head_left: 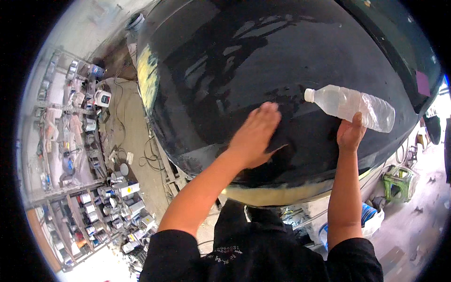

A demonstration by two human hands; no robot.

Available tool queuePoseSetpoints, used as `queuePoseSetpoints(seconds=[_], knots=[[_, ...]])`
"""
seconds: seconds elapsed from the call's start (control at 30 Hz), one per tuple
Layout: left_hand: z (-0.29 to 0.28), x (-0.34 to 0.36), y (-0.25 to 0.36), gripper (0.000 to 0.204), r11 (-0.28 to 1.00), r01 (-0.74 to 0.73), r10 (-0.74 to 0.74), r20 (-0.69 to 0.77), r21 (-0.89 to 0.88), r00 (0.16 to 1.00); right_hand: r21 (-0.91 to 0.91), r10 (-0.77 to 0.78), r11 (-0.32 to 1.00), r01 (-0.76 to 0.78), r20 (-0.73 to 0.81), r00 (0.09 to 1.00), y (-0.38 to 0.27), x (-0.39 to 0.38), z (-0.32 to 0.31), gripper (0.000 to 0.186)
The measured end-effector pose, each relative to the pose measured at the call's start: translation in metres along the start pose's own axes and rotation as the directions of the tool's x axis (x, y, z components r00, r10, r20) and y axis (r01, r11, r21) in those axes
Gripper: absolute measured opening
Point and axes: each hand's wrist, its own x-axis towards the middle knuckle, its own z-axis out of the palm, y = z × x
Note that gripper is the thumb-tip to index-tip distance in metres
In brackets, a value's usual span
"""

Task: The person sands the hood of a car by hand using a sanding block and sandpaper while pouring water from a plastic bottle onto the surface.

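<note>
A large black car hood (225,94), wet in streaks and patches, fills the middle of the head view. Over its near half my left hand (257,136) is spread flat, fingers stretched forward and thumb apart, with nothing held. Whether the palm touches the surface I cannot tell. My right hand (351,135) grips a clear plastic bottle (345,102) from beneath, toward its base. The bottle lies tilted on its side above the hood, its white cap (309,95) pointing left toward my left hand. Part of my right hand's grip is hidden behind the bottle.
Yellowish bare patches (147,77) mark the hood's left edge. Shelves (70,192) crowded with cans and boxes stand at left. Cables (151,155) lie on the floor there. At right are a green stool (398,184) and a white bucket (374,223).
</note>
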Motion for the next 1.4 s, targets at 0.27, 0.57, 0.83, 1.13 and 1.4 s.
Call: queuePoseSetpoints(seconds=[0.27, 0.57, 0.83, 1.13, 1.4], knots=[[0.011, -0.227, -0.095, 0.068, 0.762, 0.637, -0.635, -0.317, -0.114, 0.704, -0.076, -0.019, 0.997, 0.025, 0.09, 0.996, 0.009, -0.002, -0.001, 0.056], [0.031, -0.053, 0.009, 0.072, 0.81, 0.584, -0.544, -0.305, 0.053, 0.782, -0.116, -0.028, 0.993, 0.035, 0.062, 0.998, 0.011, 0.006, -0.013, 0.058], [0.015, -0.184, -0.138, 0.085, 0.072, 0.935, -0.95, -0.311, -0.349, -0.043, -0.088, 0.025, 0.996, -0.017, 0.094, 0.995, 0.017, 0.006, -0.015, 0.059], [0.032, -0.148, -0.112, 0.084, 0.1, 0.957, -0.948, -0.319, -0.274, 0.008, -0.104, -0.021, 0.994, 0.027, 0.059, 0.998, 0.017, 0.015, -0.033, 0.06], [0.012, -0.075, -0.107, 0.085, 0.249, 0.963, -0.891, -0.414, -0.104, 0.186, -0.114, -0.015, 0.993, 0.019, 0.037, 0.999, 0.016, 0.005, -0.026, 0.064]])
